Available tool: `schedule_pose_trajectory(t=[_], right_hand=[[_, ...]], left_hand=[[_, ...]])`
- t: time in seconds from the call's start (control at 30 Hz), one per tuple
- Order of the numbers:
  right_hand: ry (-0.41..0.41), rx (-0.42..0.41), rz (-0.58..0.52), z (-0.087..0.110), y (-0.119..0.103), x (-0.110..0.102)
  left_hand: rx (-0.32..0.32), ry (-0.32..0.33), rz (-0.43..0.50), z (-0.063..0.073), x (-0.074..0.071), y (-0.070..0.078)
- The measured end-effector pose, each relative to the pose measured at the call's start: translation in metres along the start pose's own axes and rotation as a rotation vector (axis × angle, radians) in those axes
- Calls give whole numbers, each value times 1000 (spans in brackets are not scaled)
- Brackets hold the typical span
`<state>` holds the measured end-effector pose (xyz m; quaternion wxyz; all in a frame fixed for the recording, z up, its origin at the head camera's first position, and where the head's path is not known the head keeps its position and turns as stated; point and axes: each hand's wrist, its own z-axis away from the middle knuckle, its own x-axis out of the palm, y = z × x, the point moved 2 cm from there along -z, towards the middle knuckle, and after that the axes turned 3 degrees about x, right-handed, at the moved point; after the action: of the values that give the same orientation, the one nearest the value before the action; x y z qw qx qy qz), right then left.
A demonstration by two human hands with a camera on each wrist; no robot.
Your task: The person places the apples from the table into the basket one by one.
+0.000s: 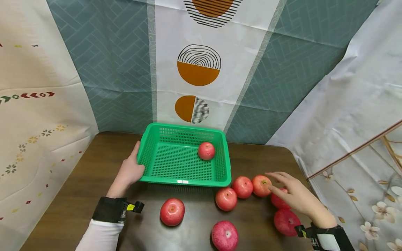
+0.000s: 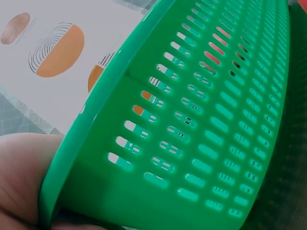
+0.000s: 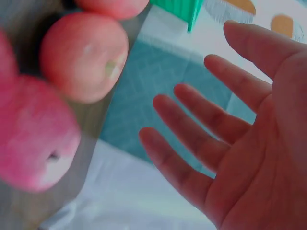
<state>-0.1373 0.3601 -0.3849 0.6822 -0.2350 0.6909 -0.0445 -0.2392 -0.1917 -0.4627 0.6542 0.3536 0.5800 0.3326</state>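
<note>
My left hand [image 1: 130,169] grips the left rim of a green plastic basket [image 1: 183,182]. In the left wrist view, part of the hand [image 2: 26,175] shows at the rim beside the slotted wall [image 2: 158,177]. A red apple [image 1: 206,151] lies inside the basket, toward its right. Fingers spread and nothing in the palm, my right hand [image 1: 295,195] hovers over the apples on the right. Nearest its fingertips is a lighter red apple [image 1: 261,185]. A deep pink apple [image 1: 278,199] lies partly hidden under the hand, and another [image 1: 286,222] sits nearer the wrist.
On the brown table [image 1: 97,164], two apples [image 1: 242,187] [image 1: 226,199] rest by the basket's front right corner. A red apple [image 1: 172,212] lies in front of the basket, with a speckled pink apple [image 1: 224,235] nearer me. Patterned cloth [image 1: 122,101] hangs behind the table.
</note>
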Motion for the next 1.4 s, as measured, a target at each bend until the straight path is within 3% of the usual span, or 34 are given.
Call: schedule_pose_trajectory(t=[0.17, 0.37, 0.57, 0.97, 1.23, 1.4], right_hand=[[72, 84, -21, 30, 18, -2], [16, 291, -21, 63, 33, 1], [46, 366, 6, 82, 45, 9], [23, 404, -33, 91, 56, 16], [16, 320, 25, 93, 52, 21], [2, 341, 60, 96, 49, 28]], left_hand=[[5, -3, -6, -1, 0, 0], [2, -12, 2, -1, 1, 1], [13, -26, 3, -2, -2, 1], [8, -61, 31, -3, -2, -1], [-15, -10, 3, -3, 1, 2], [-32, 11, -17, 1, 2, 2]])
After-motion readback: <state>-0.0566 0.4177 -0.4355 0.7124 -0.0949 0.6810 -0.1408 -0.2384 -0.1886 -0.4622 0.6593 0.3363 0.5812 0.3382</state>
